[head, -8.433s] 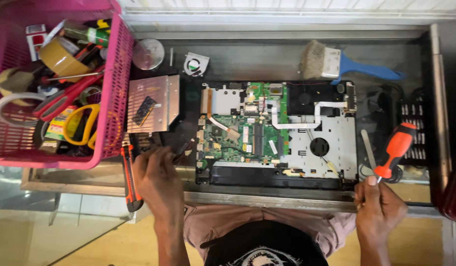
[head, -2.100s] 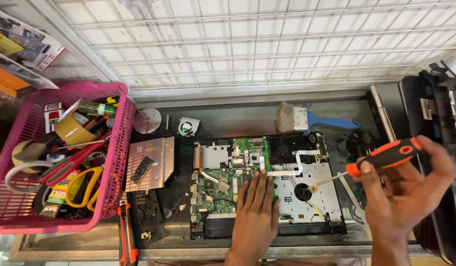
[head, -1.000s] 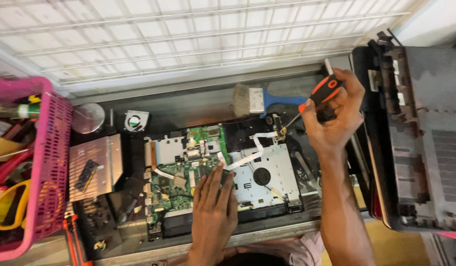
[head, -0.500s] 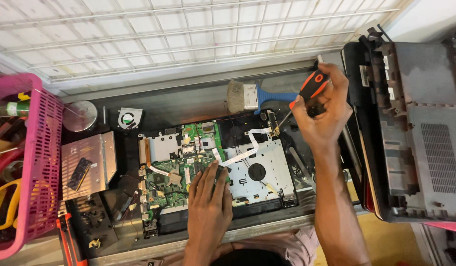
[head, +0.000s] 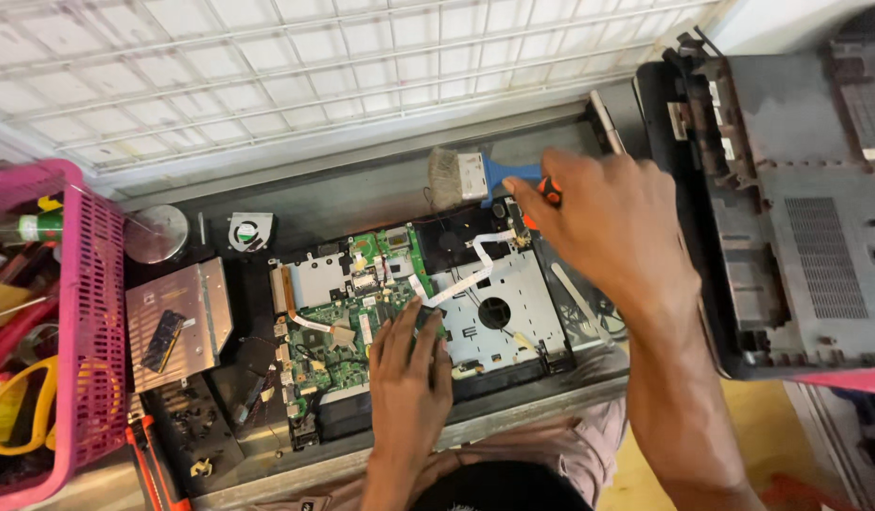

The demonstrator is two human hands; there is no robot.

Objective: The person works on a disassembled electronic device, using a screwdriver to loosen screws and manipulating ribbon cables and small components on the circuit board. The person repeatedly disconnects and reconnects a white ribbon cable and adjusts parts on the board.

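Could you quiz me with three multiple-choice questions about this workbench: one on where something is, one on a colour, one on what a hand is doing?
1. Where is the small fan?
A) in the basket
B) on the bench behind the circuit board
C) on the grey casing

2. What colour is the basket?
A) pink
B) blue
C) white

3. What is the left hand doing?
A) lifting scissors
B) resting flat on the circuit board
C) hanging free

Answers: 1 B, it lies beside the round metal disc. 2 A, its mesh wall is pink. 3 B, fingers spread on the board.

Circuit board [head: 348,326] showing green; basket [head: 87,312] pink; brush handle [head: 508,177] blue; screwdriver grip [head: 549,192] seemingly orange-black.
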